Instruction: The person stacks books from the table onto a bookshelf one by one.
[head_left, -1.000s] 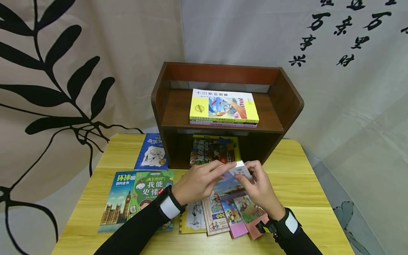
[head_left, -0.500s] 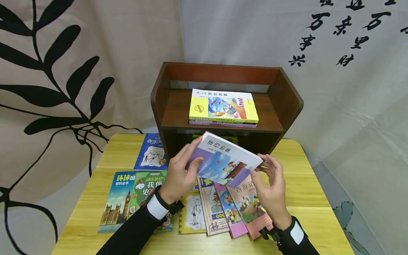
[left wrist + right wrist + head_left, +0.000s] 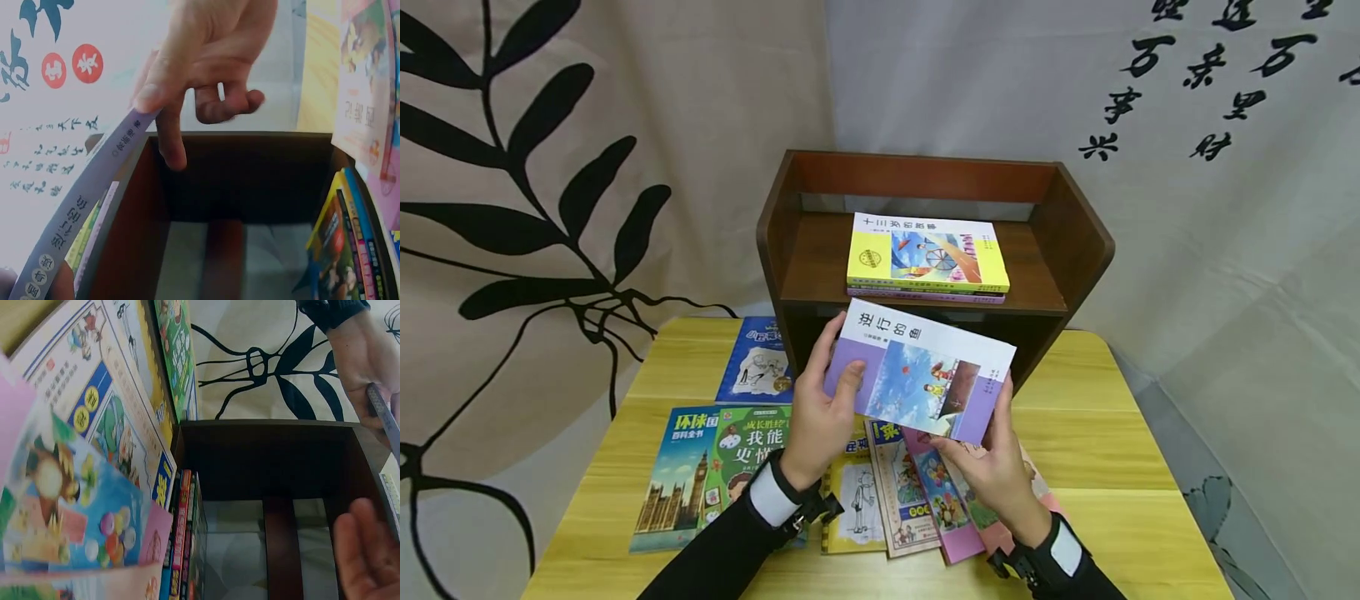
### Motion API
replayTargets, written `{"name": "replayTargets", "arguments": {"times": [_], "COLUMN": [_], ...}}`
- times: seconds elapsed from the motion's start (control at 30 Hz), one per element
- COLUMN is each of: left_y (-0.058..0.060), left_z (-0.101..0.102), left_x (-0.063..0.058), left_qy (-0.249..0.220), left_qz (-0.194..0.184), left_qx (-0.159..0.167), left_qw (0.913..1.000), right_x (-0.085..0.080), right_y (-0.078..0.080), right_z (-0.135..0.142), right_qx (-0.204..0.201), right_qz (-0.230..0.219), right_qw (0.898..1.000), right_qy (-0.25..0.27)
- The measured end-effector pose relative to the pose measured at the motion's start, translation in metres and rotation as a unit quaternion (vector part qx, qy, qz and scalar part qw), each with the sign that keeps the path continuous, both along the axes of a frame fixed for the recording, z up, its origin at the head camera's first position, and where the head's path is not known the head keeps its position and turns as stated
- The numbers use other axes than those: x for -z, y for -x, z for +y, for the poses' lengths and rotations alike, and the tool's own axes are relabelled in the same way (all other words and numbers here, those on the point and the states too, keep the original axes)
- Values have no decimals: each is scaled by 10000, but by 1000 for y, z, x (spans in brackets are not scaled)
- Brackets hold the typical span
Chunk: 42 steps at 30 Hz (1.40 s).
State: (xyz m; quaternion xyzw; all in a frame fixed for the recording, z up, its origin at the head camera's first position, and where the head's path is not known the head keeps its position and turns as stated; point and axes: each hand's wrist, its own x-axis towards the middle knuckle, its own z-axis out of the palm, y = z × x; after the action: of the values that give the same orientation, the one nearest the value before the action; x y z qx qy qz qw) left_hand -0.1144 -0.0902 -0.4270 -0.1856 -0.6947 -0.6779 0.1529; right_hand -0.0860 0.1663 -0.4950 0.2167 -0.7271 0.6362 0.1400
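Left hand [image 3: 820,417] gripping purple-and-white paper book [image 3: 925,371], long axis crosswise in front of dark-brown wooden bookshelf [image 3: 1071,242]; right hand [image 3: 997,472] holding lower right corner.

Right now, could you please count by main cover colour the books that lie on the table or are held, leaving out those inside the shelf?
Blue books: 2
Green book: 1
Yellow book: 1
Cream book: 1
Pink books: 2
Purple and white book, held: 1
Total: 8
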Motion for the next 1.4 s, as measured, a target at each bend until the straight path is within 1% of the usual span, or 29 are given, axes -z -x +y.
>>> {"name": "replayTargets", "arguments": {"times": [0.13,0.23,0.3,0.4,0.47,0.53,0.6,0.7,0.83,0.93,1.07,1.17,1.23,1.3,1.33,1.4], "left_y": [0,1,4,8,12,15,18,21,22,24,30,37,40,43,43,42], "left_z": [-1,-5,-10,-18,-22,-25,-27,-28,-28,-29,-28,-26,-25,-25,-24,-24], "left_x": [-2,-8,-13,-19,-24,-27,-29,-30,-29,-32,-41,-47,-49,-50,-50,-50], "left_qy": [23,171,399,888,1170,1369,1491,1520,1476,1463,1328,1089,993,985,1037,1252], "left_qz": [-158,-31,151,424,510,514,462,321,176,182,116,-117,-279,-379,-403,-360], "left_qx": [185,480,726,1048,1193,1269,1253,1160,1032,961,1000,1118,1112,1057,978,672], "left_qw": [9997,9987,9964,9896,9846,9811,9798,9810,9835,9844,9860,9877,9884,9888,9890,9892], "right_x": [-6,-17,-27,-40,-48,-56,-62,-69,-74,-80,-92,-102,-107,-110,-111,-113], "right_y": [1,4,5,7,9,11,14,18,20,23,32,39,43,45,45,46], "right_z": [5,12,17,25,29,31,33,35,35,36,36,35,33,32,32,32], "right_qx": [51,24,-16,-108,-160,-180,-182,-172,-220,-267,-244,-142,-35,23,55,109], "right_qz": [173,271,306,198,101,-57,-167,-242,-256,-224,-208,-346,-501,-651,-709,-738], "right_qw": [9998,9995,9994,9997,9998,9998,9997,9995,9993,9990,9990,9990,9985,9976,9972,9969], "right_qy": [-107,-154,-142,-85,-74,-69,-81,-120,-185,-267,-311,-253,-236,-234,-232,-258]}}
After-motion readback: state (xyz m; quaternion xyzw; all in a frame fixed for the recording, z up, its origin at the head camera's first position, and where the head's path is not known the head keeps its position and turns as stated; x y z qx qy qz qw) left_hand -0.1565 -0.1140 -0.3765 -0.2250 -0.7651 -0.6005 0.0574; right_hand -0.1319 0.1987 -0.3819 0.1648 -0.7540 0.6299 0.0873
